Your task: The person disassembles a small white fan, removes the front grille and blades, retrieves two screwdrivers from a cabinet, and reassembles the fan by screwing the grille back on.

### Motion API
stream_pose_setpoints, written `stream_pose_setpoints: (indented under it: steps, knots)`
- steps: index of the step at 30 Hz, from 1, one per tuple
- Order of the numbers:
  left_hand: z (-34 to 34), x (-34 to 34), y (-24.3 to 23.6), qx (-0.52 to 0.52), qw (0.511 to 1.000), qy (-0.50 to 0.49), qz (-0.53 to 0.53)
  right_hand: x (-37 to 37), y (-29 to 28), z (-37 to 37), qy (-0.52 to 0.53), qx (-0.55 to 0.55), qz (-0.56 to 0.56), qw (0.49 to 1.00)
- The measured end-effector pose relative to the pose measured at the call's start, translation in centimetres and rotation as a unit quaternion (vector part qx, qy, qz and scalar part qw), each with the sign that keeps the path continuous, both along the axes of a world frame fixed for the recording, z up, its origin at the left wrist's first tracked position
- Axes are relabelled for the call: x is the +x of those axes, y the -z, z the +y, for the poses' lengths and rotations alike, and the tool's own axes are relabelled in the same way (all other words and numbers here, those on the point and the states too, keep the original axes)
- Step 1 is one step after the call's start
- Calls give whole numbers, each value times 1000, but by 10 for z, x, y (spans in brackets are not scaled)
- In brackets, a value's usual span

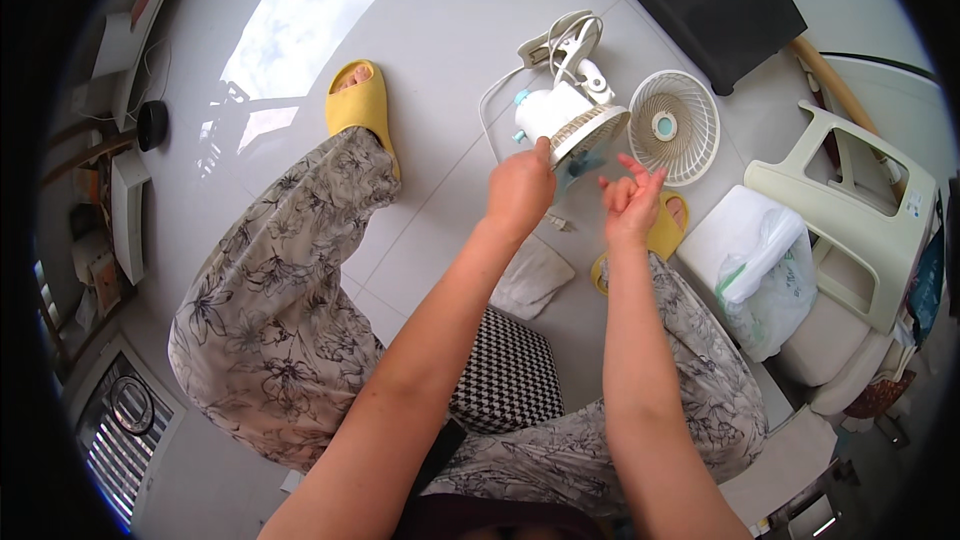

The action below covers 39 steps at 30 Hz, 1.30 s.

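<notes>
A small white clip fan (550, 112) lies tipped on the tiled floor in front of me, its beige rear grille and part of its pale blue blades showing. My left hand (522, 190) is closed at the near edge of that grille, steadying the fan. To the right, my right hand (632, 202) is held in the air with fingers apart and some bent; nothing is in it. Just beyond it rests the detached round front grille (690, 125), white with a blue centre. Behind the motor housing sits the fan's clip (537, 50), with the white cord looped around it.
A plug (558, 224) and a folded pale cloth (535, 278) lie near my hands. Yellow slippers (358, 105) are on my feet. To the right are a plastic bag (775, 290), an overturned cream stool (765, 178) and a black panel (705, 5). A houndstooth-patterned seat (508, 370) is below me.
</notes>
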<state>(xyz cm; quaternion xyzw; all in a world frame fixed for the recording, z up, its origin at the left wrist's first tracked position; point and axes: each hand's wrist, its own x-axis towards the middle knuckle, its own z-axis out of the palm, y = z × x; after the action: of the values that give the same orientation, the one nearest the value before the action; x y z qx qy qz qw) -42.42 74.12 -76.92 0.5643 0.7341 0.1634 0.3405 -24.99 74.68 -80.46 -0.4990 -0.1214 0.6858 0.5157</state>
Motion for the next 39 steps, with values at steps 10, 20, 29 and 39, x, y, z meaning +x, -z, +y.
stream_pose_setpoints:
  steps: [10,20,29,39]
  knots:
    - [-1,1,0,49,999,15,11,-35,7,13,-136,-316,-168,924]
    - [1,3,5,84,993,16,87,-26,45,-6,-176,-52,-353,918]
    - [-3,0,-4,74,995,42,42,-21,32,-11,-266,259,-632,680]
    - [52,-39,75,-233,814,-302,-437,-4,42,-19,-153,20,-296,943]
